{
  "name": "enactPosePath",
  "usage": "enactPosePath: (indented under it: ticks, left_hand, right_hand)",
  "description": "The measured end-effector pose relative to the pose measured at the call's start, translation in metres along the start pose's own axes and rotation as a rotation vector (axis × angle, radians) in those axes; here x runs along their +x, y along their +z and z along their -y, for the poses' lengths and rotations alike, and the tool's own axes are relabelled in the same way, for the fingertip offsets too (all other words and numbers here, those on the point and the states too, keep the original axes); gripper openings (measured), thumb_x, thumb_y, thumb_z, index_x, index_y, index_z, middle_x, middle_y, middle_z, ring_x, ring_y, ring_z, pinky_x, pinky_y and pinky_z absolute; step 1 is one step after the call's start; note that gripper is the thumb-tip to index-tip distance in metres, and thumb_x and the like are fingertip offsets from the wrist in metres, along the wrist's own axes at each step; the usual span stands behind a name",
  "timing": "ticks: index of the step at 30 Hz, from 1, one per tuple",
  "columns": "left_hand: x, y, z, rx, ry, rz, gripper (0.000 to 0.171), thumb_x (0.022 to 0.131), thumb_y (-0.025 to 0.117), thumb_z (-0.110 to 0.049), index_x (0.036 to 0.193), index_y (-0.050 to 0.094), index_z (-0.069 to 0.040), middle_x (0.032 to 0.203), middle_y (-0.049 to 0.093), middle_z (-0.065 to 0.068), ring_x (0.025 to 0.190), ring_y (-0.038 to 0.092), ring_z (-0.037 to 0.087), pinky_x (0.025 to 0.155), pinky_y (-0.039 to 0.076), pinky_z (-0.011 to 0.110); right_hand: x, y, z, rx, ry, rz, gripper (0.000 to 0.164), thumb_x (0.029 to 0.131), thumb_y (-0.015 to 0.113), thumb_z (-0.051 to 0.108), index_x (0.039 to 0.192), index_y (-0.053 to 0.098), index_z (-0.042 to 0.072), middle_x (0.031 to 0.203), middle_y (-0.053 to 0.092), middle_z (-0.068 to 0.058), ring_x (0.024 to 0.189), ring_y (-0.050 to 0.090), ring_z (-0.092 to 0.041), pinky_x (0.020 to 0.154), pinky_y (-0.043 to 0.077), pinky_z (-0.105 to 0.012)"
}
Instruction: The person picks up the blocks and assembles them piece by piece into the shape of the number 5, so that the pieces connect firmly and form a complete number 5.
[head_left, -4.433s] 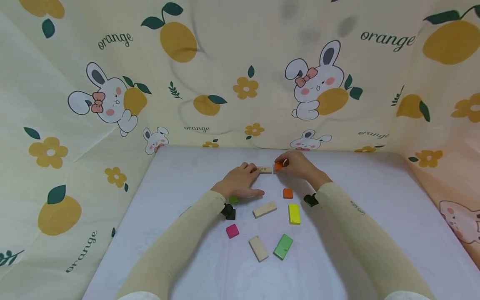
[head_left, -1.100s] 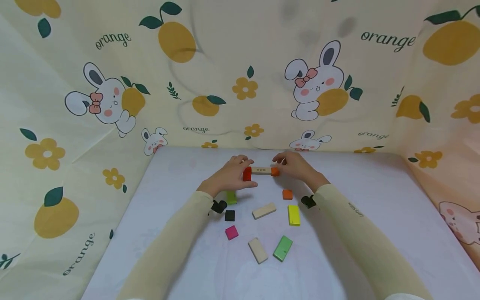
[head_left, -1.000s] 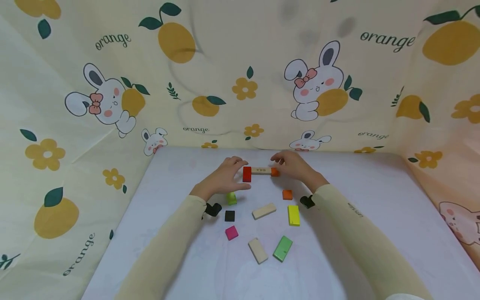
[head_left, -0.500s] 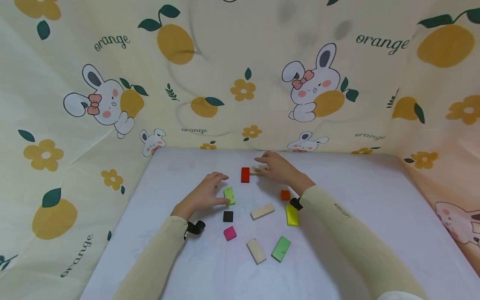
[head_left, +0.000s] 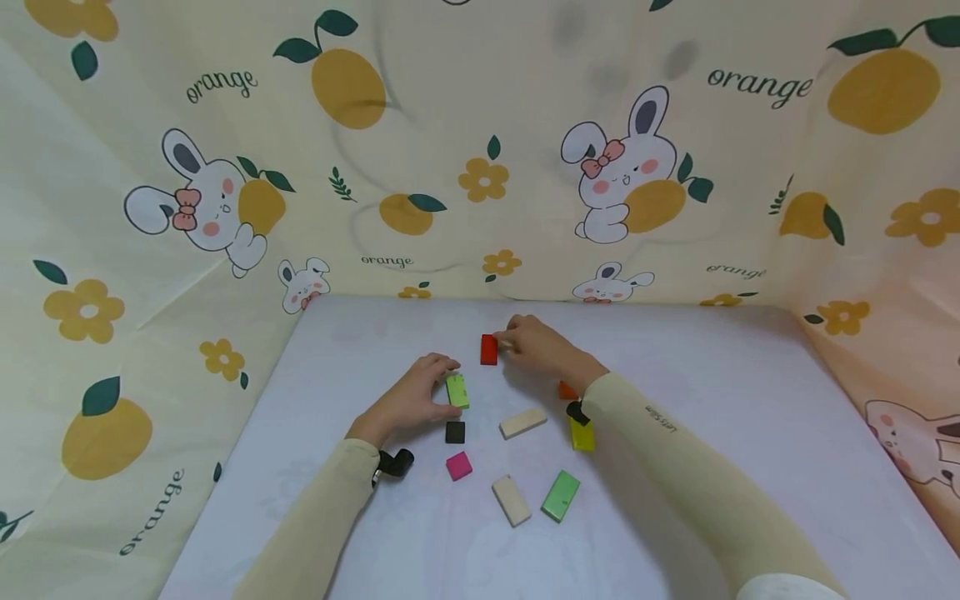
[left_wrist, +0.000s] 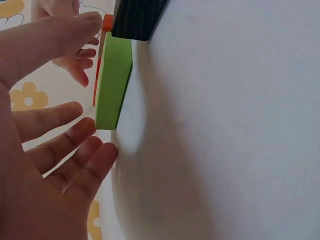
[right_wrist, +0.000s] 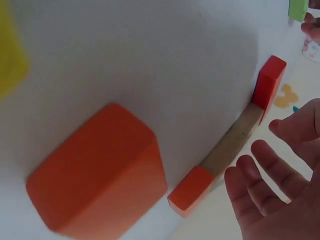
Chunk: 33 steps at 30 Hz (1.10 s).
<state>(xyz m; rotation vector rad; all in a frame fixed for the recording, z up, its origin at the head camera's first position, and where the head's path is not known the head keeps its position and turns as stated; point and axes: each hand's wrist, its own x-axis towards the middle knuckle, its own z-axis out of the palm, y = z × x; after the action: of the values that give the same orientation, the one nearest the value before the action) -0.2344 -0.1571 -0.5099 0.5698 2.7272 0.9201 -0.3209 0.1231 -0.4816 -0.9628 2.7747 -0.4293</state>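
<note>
Beside the light green block (head_left: 457, 391), my left hand (head_left: 408, 398) has its thumb and fingers spread around it. In the left wrist view the thumb stays apart from the block (left_wrist: 114, 82); whether a fingertip touches its end, I cannot tell. My right hand (head_left: 546, 348) hovers by the red block (head_left: 489, 350), fingers loosely bent. The right wrist view shows the red block (right_wrist: 270, 82), a plain wooden block (right_wrist: 234, 139) and an orange block (right_wrist: 191, 189) joined end to end in a row, with the right hand's fingers (right_wrist: 270, 167) beside it and holding nothing.
Nearer me lie a black block (head_left: 455, 432), a pink block (head_left: 459, 467), two plain wooden blocks (head_left: 522, 423), a green block (head_left: 561, 497) and a yellow block (head_left: 582, 435). Another orange block (head_left: 567, 389) sits partly behind the right forearm. A printed cloth (head_left: 420, 125) surrounds the white table.
Both hands have let go of the row, where the red and orange blocks were put against the wooden one. The left moved nearer to the light green block; the right shifted left toward the red one.
</note>
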Motion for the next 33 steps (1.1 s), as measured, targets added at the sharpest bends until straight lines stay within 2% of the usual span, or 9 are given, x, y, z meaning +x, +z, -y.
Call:
enactPosePath:
  ticks: [10, 18, 26, 33]
  left_hand:
    - [0.0008, 0.0021, 0.0005, 0.021, 0.003, 0.006, 0.077, 0.09, 0.091, -0.035, 0.155, 0.056, -0.013, 0.156, 0.05, 0.008, 0.146, 0.045, 0.029, 0.121, 0.04, 0.049]
    - [0.0014, 0.0042, 0.0014, 0.013, -0.002, 0.003, 0.072, 0.09, 0.091, -0.03, 0.152, 0.06, -0.013, 0.154, 0.053, 0.006, 0.141, 0.049, 0.026, 0.119, 0.043, 0.047]
    - [0.0034, 0.0052, 0.0024, 0.024, 0.027, 0.017, 0.062, 0.092, 0.089, -0.024, 0.148, 0.063, -0.012, 0.149, 0.057, 0.005, 0.133, 0.055, 0.024, 0.114, 0.048, 0.04]
    - [0.0034, 0.0033, -0.0029, 0.021, 0.017, 0.02, 0.059, 0.093, 0.088, -0.019, 0.146, 0.064, -0.012, 0.149, 0.057, 0.006, 0.131, 0.056, 0.025, 0.114, 0.049, 0.042]
  right_hand:
    - [-0.0017, 0.0022, 0.0045, -0.086, -0.005, 0.012, 0.045, 0.107, 0.065, 0.017, 0.151, 0.065, 0.011, 0.134, 0.063, -0.013, 0.121, 0.054, -0.031, 0.105, 0.051, -0.042]
    - [-0.0019, 0.0011, 0.0045, -0.072, 0.0, 0.02, 0.045, 0.106, 0.067, 0.016, 0.151, 0.066, 0.012, 0.135, 0.064, -0.013, 0.123, 0.054, -0.031, 0.107, 0.05, -0.041]
    - [-0.0023, 0.0006, 0.0036, -0.05, 0.004, 0.028, 0.046, 0.106, 0.067, 0.015, 0.152, 0.065, 0.013, 0.137, 0.063, -0.013, 0.125, 0.054, -0.031, 0.108, 0.05, -0.042]
    - [-0.0021, 0.0005, 0.0033, -0.038, 0.011, 0.037, 0.046, 0.106, 0.067, 0.014, 0.152, 0.065, 0.014, 0.139, 0.062, -0.014, 0.126, 0.054, -0.032, 0.109, 0.05, -0.043]
